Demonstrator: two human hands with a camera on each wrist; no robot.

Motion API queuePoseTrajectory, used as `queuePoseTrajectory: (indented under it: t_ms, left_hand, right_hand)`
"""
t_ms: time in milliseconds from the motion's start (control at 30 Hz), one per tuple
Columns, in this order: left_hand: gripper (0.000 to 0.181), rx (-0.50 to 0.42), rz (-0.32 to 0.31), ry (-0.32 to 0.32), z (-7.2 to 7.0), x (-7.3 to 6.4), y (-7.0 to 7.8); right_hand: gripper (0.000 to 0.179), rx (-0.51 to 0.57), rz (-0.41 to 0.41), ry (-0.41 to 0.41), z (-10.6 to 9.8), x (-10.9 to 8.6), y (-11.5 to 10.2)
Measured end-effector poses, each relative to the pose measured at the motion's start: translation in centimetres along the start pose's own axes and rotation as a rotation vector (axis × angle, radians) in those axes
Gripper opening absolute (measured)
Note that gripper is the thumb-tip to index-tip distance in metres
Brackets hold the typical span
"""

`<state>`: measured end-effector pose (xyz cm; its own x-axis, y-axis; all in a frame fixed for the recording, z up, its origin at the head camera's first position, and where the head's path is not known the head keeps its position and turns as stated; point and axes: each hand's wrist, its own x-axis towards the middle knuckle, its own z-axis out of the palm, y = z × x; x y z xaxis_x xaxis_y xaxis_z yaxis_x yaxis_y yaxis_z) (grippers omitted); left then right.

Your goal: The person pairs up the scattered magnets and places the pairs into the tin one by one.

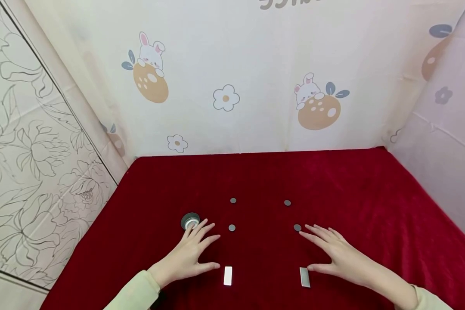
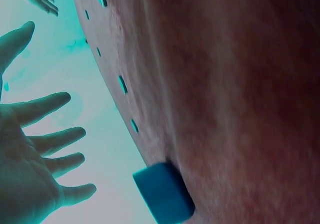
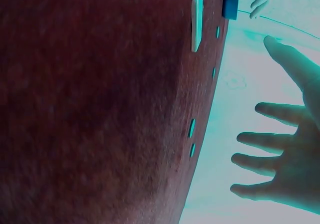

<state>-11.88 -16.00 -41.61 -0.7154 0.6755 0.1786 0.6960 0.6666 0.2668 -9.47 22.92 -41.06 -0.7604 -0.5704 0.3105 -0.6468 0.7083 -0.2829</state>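
My left hand [image 1: 193, 252] hovers with fingers spread over the red cloth, holding nothing. Its fingertips overlap a small round metal cup [image 1: 190, 216] in the head view; in the left wrist view the cup [image 2: 166, 193] stands apart from the fingers. Near the left thumb lies a bright rectangular metal plate [image 1: 227, 276]. My right hand [image 1: 339, 254] is likewise spread and holds nothing. Its thumb tip is close to a second metal plate [image 1: 305, 277], its index finger close to a grey disc [image 1: 297, 227]. Another grey disc [image 1: 231, 227] lies right of the left fingertips.
Farther back on the cloth lie a left disc [image 1: 233, 200] and a right disc [image 1: 287, 203]. The red cloth [image 1: 263, 176] reaches back to a pale printed curtain [image 1: 263, 56]. A flower-patterned panel [image 1: 42, 150] borders the left side, and another curtain [image 1: 441, 150] the right.
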Motion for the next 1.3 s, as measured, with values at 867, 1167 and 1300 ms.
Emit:
queuePoseTrajectory:
  t_ms: [867, 1167, 1300]
  left_hand:
    - [0.045, 0.023, 0.176, -0.157, 2.2, 0.7, 1.8]
    - [0.039, -0.023, 0.175, -0.160, 2.6, 0.8, 2.1]
    - [0.038, -0.020, 0.165, -0.155, 2.8, 0.9, 2.2]
  right_hand:
    - [0.042, 0.272, 0.011, -0.271, 1.1, 0.1, -1.0]
    - [0.036, 0.355, 0.000, -0.306, 1.8, 0.0, -1.1]
    - [0.036, 0.351, 0.014, -0.324, 2.1, 0.1, -1.2]
